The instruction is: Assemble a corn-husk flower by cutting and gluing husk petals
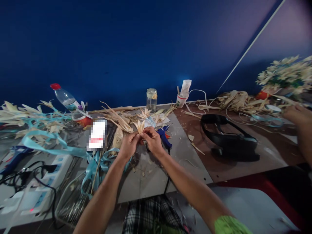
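Between my two hands is a small pale flower (139, 126) that looks made of dried husk, its petals pointing up. My left hand (129, 145) pinches its base from the left with closed fingers. From the right, the closed fingers of my right hand (153, 140) grip the same base. A blue glue gun (165, 138) lies just beyond my right hand. Dried husks (119, 118) are spread behind the flower, with another husk flower (145, 113) among them. Light blue ribbon (94, 165) trails near my left forearm.
Left of me are a power strip (52, 185), a second glue gun (14, 157), finished flowers (29, 120) and a tilted bottle (65, 99). A jar (151, 99) and a cup (182, 99) stand by the wall. Rightward are a black headset (229, 138) and another person's hand (298, 113).
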Available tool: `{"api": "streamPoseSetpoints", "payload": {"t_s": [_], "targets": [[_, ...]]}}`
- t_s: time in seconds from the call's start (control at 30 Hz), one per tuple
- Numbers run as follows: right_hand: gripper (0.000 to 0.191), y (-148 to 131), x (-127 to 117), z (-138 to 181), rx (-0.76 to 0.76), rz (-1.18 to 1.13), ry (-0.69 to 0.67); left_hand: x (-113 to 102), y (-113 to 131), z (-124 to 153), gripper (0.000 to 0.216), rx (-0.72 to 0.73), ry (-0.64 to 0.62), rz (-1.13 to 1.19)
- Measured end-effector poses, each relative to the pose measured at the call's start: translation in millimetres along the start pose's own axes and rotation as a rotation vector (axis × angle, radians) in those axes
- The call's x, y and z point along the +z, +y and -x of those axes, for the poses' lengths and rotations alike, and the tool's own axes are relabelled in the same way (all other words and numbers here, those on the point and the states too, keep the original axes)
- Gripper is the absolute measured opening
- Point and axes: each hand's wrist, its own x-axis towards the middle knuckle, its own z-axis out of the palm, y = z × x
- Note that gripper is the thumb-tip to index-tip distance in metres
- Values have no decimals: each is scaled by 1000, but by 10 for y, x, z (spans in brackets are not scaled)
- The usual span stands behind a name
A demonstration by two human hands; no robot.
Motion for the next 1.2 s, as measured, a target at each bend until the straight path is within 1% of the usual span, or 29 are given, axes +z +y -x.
{"api": "streamPoseSetpoints", "payload": {"t_s": [0.1,0.17,0.23,0.33,0.43,0.5,0.63,0.73,0.87,0.97,1.1,1.2], "targets": [[17,4,-8,-7,-9,22,19,36,32,13,21,92,19,-104],[14,-2,-6,-7,-45,70,40,24,14,3,19,122,42,-187],[11,-19,0,-4,-44,90,23,-12,-27,-19,20,165,71,-317],[12,-65,-3,4,14,58,-35,-67,-100,-56,17,267,111,-497],[13,-116,-48,-4,78,-21,22,-85,-157,-75,14,380,155,-584],[18,-140,-102,-27,99,-59,65,-81,-178,-75,14,424,166,-616],[36,-160,-191,-89,129,-33,3,-79,-182,-71,14,441,184,-648],[41,-183,-183,-102,197,-12,-43,-81,-178,-68,14,458,185,-623],[34,-241,-126,-77,226,6,-49,-74,-180,-66,13,467,176,-613],[27,-261,-115,-62,268,-42,-94,-70,-183,-71,13,469,211,-635],[25,-231,-110,-30,324,-125,-149,-68,-186,-68,13,404,305,-650],[26,-199,-50,24,379,-168,-184,-59,-184,-47,15,330,390,-669]]}}
